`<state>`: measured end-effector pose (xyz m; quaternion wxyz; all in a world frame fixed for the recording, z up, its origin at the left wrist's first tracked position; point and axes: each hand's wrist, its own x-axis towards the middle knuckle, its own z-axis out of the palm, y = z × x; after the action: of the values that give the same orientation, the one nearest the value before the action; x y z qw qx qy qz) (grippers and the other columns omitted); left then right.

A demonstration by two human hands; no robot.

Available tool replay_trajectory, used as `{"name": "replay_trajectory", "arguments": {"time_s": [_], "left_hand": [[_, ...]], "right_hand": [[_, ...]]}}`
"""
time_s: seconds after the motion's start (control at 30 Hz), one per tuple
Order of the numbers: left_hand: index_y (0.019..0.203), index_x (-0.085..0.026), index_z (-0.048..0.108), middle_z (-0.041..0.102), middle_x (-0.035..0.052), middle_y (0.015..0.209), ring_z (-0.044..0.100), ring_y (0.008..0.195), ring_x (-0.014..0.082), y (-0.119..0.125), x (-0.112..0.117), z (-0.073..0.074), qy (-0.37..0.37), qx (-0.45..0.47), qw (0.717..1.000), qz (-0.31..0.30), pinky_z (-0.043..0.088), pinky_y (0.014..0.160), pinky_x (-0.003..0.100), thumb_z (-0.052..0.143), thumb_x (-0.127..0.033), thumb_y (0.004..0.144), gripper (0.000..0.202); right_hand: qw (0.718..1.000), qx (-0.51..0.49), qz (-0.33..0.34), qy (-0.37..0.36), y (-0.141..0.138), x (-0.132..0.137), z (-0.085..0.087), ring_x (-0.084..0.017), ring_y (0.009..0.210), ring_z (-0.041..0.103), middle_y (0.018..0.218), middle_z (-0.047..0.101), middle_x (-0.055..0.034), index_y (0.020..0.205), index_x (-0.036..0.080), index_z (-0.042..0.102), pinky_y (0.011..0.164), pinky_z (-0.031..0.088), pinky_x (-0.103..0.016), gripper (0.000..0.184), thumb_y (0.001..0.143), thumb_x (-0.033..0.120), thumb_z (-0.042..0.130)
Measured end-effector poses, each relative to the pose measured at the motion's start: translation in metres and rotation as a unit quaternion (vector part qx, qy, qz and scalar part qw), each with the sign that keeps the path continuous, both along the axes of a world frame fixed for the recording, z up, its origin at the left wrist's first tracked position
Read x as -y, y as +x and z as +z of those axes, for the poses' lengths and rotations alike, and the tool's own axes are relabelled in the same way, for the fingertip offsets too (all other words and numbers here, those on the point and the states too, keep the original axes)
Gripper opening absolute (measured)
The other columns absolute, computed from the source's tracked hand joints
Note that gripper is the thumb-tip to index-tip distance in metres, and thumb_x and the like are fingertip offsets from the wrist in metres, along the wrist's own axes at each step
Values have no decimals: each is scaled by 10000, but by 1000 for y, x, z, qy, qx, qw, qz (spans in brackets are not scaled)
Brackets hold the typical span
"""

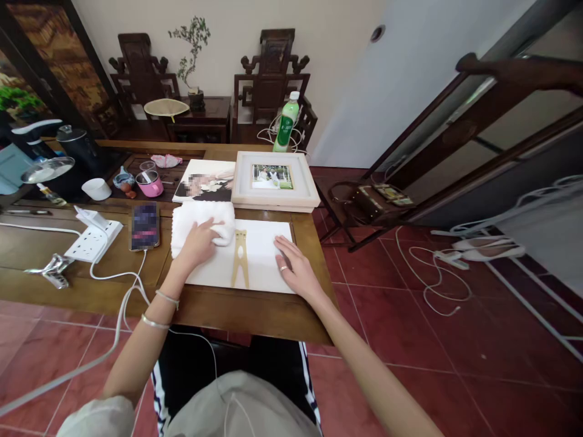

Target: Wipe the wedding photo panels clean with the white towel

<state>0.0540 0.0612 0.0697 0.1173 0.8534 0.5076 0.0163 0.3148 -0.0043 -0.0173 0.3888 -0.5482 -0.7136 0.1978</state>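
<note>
On the table lies a white board (268, 258), like the back of a picture frame, with a gold-coloured, two-legged stand piece (240, 258) flat on its middle. My left hand (199, 244) presses on a folded white towel (189, 215), its fingers bunching the cloth; the towel covers the board's upper left corner. Flat on the board's right edge rests my right hand (294, 267), a ring on one finger, fingers stretched out and holding nothing. Just behind the board are a pale box frame (312, 188) with a photo and a flat photo print (204, 182).
A phone (144, 226) on a cable and a white power strip (95, 240) lie to the left. Behind them stand a pink cup (150, 184) and white bowl (96, 189). A green bottle (286, 124) stands at the back. The table's right edge (325, 273) is close.
</note>
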Motion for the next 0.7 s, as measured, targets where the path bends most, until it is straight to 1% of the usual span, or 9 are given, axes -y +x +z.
{"name": "replay_trajectory", "arguments": {"time_s": [0.1,0.17,0.27,0.37,0.47,0.5,0.57,0.63,0.7], "left_hand": [[1020,-167,696,424,39,1476,284,1417,291,7,-3,1,2,-1,1000,-9,206,1131,610,378,58,708,498],[966,-175,708,420,28,1480,271,1422,294,9,11,1,-1,-7,1000,-12,197,1133,617,393,65,690,483],[881,-182,722,424,19,1479,266,1425,293,4,51,1,-9,-8,1000,-16,190,1137,623,403,72,649,470],[784,-175,724,462,16,1452,270,1424,297,-6,97,2,-8,-3,1000,-25,195,1143,620,380,88,601,469],[680,-164,698,506,23,1414,295,1413,301,-15,125,3,-1,8,1000,-30,209,1152,607,375,86,589,418],[666,-165,692,515,21,1405,305,1409,293,-17,127,4,-1,15,999,-32,216,1156,594,372,85,595,412],[666,-169,691,524,19,1394,328,1399,275,-19,120,4,-5,29,999,-36,232,1157,574,366,83,600,417],[702,-171,702,515,32,1398,340,1391,270,-18,99,2,-6,34,999,-32,236,1153,569,369,75,608,425],[762,-169,716,507,64,1393,365,1371,277,-17,71,0,5,34,999,-22,240,1144,568,390,55,632,416]], "right_hand": [[1000,4,0,9,1,0,-2,-257,1353,431,1386,543,-140,1288,152,578,1138,328,-513,416,918,274,433],[1000,3,2,12,1,0,-3,-255,1353,431,1390,539,-137,1292,160,574,1138,329,-515,415,919,275,433],[1000,4,4,12,0,0,-2,-248,1356,428,1402,529,-120,1306,190,560,1137,330,-522,412,924,277,434],[1000,11,2,10,-1,1,-1,-246,1358,423,1408,518,-138,1311,163,554,1144,324,-514,417,931,275,423],[1000,15,-2,7,-2,2,1,-247,1358,423,1406,520,-142,1307,156,557,1144,324,-509,415,934,273,418],[1000,16,-4,6,-2,2,1,-246,1358,424,1406,521,-138,1305,164,558,1144,325,-509,411,934,274,419],[1000,16,-6,4,-1,3,2,-246,1355,428,1404,525,-133,1302,173,561,1143,326,-510,407,934,276,422],[1000,15,-6,3,-1,3,2,-244,1356,427,1404,524,-136,1303,169,559,1145,323,-508,409,933,277,423],[1000,15,-3,3,-1,3,2,-243,1359,422,1403,524,-141,1302,159,558,1148,319,-505,412,931,276,424]]}}
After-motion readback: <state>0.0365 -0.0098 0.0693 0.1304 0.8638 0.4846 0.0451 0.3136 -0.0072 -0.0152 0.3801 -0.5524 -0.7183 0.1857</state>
